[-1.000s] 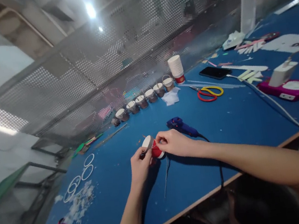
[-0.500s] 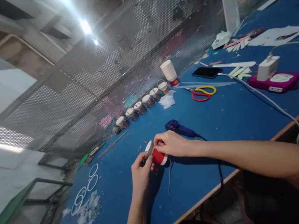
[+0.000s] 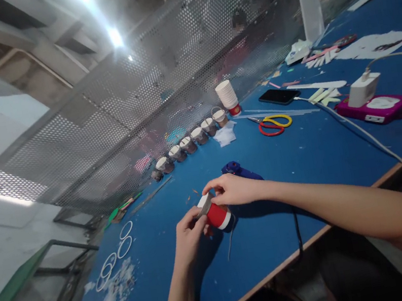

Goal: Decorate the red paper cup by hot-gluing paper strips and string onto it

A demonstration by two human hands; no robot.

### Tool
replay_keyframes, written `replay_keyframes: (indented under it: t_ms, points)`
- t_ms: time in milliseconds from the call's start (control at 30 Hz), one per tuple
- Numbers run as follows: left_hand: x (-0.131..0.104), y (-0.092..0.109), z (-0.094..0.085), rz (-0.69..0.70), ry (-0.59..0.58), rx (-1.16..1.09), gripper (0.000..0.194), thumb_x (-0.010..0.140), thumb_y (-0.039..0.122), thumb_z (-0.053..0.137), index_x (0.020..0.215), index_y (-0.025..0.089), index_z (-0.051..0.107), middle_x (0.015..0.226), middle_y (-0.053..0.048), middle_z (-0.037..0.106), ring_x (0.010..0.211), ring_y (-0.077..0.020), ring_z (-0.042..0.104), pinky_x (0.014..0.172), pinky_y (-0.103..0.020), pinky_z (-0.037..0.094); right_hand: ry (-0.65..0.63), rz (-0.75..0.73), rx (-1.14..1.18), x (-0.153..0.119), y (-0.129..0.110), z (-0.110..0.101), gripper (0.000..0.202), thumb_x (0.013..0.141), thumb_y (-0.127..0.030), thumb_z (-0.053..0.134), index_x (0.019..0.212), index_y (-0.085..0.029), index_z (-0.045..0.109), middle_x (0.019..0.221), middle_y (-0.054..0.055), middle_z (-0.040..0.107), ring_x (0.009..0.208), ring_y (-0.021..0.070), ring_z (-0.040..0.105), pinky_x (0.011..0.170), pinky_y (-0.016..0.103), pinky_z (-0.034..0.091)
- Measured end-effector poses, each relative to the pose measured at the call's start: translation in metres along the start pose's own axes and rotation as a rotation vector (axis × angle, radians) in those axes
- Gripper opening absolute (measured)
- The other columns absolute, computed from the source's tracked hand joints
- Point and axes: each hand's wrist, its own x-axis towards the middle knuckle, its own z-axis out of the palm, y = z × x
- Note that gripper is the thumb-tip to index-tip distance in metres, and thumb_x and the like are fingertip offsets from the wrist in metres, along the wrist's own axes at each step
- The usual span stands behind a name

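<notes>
A small red and white paper cup [image 3: 218, 216] is held tilted just above the blue table. Around its white end lies a grey strip [image 3: 206, 206]. My left hand [image 3: 190, 232] grips the cup from the left, thumb and fingers closed on it. My right hand [image 3: 232, 189] touches the strip and cup from the other side, fingers bent, thumb and forefinger on the strip's edge. A thin grey cord [image 3: 230, 244] dangles beneath the cup. Just behind my right hand rests a blue hot glue gun [image 3: 238, 169], partly covered by that hand.
Along the perforated metal screen [image 3: 111, 119] stand several grey-wrapped cups [image 3: 187, 145] and a stack of paper cups [image 3: 227, 95]. Scissors [image 3: 274, 125], a phone [image 3: 279, 97] and a purple power strip [image 3: 375, 108] lie to the right. White rings [image 3: 125, 246] lie left.
The cup has tilted and shifted slightly down and right, showing more of its red side. My right hand has shifted a little left along the strip, its fingers more spread.
</notes>
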Motion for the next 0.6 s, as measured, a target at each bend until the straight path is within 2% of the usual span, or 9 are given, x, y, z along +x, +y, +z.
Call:
replay_keyframes:
  t_ms: [133, 233, 300, 367, 500, 600]
  points:
    - [0.001, 0.002, 0.001, 0.029, -0.051, -0.003, 0.021, 0.077, 0.036, 0.063, 0.072, 0.016, 0.066, 0.07, 0.0, 0.06, 0.049, -0.0115, 0.058, 0.049, -0.025, 0.047, -0.041, -0.046, -0.041, -0.001, -0.001, -0.006, 0.021, 0.073, -0.005, 0.061, 0.088, -0.015, 0.071, 0.063, -0.004, 0.058, 0.055, 0.0089, 0.048, 0.054, 0.019, 0.036]
    - [0.002, 0.005, 0.003, 0.002, -0.026, 0.002, 0.022, 0.077, 0.038, 0.063, 0.078, 0.016, 0.065, 0.087, -0.003, 0.062, 0.051, -0.0114, 0.061, 0.043, -0.023, 0.046, -0.017, -0.072, -0.099, -0.003, -0.002, -0.004, 0.019, 0.072, -0.003, 0.061, 0.086, -0.014, 0.07, 0.064, -0.004, 0.058, 0.056, 0.0091, 0.048, 0.055, 0.02, 0.035]
    - [0.002, 0.006, 0.004, -0.01, 0.0, 0.022, 0.022, 0.077, 0.037, 0.063, 0.081, 0.016, 0.065, 0.088, -0.003, 0.063, 0.05, -0.011, 0.061, 0.04, -0.021, 0.043, 0.005, -0.083, -0.145, -0.004, -0.001, -0.001, 0.018, 0.075, -0.004, 0.06, 0.086, -0.015, 0.069, 0.064, -0.004, 0.059, 0.057, 0.0094, 0.048, 0.056, 0.02, 0.034]
    - [0.001, 0.007, 0.005, -0.017, 0.011, 0.042, 0.021, 0.077, 0.037, 0.063, 0.082, 0.016, 0.065, 0.081, -0.002, 0.064, 0.048, -0.0108, 0.06, 0.04, -0.021, 0.042, 0.032, -0.092, -0.175, -0.004, 0.002, 0.003, 0.016, 0.077, -0.007, 0.06, 0.088, -0.014, 0.069, 0.065, -0.003, 0.06, 0.057, 0.0098, 0.048, 0.057, 0.02, 0.034]
    - [0.001, 0.009, 0.008, -0.043, 0.032, 0.075, 0.021, 0.075, 0.034, 0.064, 0.084, 0.016, 0.065, 0.051, 0.004, 0.059, 0.042, -0.0108, 0.054, 0.043, -0.02, 0.041, 0.074, -0.112, -0.19, -0.005, 0.007, 0.009, 0.017, 0.081, -0.011, 0.059, 0.094, -0.015, 0.069, 0.069, -0.001, 0.064, 0.059, 0.0108, 0.052, 0.057, 0.021, 0.035]
    - [0.002, 0.009, 0.012, -0.046, 0.059, 0.093, 0.02, 0.071, 0.034, 0.067, 0.079, 0.015, 0.066, 0.045, 0.005, 0.056, 0.04, -0.0102, 0.051, 0.043, -0.02, 0.039, 0.078, -0.119, -0.207, -0.006, 0.01, 0.013, 0.016, 0.081, -0.012, 0.059, 0.094, -0.015, 0.069, 0.071, 0.0, 0.066, 0.061, 0.0118, 0.055, 0.058, 0.021, 0.036]
